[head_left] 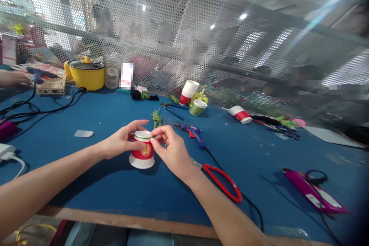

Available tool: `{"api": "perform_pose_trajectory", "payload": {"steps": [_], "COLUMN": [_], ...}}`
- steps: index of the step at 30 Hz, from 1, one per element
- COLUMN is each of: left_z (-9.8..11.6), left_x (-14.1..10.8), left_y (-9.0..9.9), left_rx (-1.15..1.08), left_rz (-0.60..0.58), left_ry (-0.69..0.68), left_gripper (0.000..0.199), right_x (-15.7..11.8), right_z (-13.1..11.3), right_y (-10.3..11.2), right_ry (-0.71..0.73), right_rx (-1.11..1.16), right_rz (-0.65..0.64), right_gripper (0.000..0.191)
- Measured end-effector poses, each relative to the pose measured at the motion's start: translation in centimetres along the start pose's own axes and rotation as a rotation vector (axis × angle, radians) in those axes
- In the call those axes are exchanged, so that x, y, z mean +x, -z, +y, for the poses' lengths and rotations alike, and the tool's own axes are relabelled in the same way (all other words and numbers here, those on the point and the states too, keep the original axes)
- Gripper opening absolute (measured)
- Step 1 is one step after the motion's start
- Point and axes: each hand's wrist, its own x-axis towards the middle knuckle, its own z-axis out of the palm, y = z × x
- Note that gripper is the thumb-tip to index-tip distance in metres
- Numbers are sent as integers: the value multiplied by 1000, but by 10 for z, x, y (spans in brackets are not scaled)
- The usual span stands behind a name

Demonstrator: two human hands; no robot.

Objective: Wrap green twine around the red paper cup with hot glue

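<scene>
A red and white paper cup (142,162) with a gold emblem stands upside down on the blue table. Green yarn (139,137) runs around its upper end. My left hand (123,140) is wrapped about the cup's left side, thumb across the red band. On the right, my right hand (170,148) pinches at the cup's top edge, where the green yarn is; the yarn's end between the fingertips is hidden. Just behind the cup lies a loose tangle of green yarn (157,119).
A blue glue gun (193,133) and red-handled scissors (223,182) lie right of my hands. Further back are stacked cups (188,91), a green cup (198,107), a tipped cup (240,115) and a yellow pot (86,76). Another person's hand (13,78) is at far left.
</scene>
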Motion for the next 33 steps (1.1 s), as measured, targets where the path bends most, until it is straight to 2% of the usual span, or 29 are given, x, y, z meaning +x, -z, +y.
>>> {"api": "perform_pose_trajectory", "payload": {"steps": [6,11,17,23,25,27,30,33], "left_z": [1,5,11,11,10,9,8,5], "left_x": [0,0,0,-1,-1,-1,0,0], "left_y": [2,2,3,3,4,4,5,4], "left_rx": [29,69,162,176,162,138,96,56], "left_rz": [-29,-49,-19,-7,1,19,44,34], "left_ry": [0,-4,-4,-22,-28,-25,-35,-74], "left_gripper": [62,64,59,56,56,56,54,53], "right_x": [2,1,-1,-1,1,4,7,7], "right_z": [-2,-4,-5,-8,-8,-7,-1,5], "right_y": [1,-1,-4,-2,3,9,16,18], "right_ry": [-86,-68,-39,-61,-64,-60,-109,-190], "right_rx": [157,111,66,140,155,124,132,268], "right_rz": [-48,-52,-79,-92,-39,90,271,288], "right_gripper": [10,10,10,12,11,9,26,25]}}
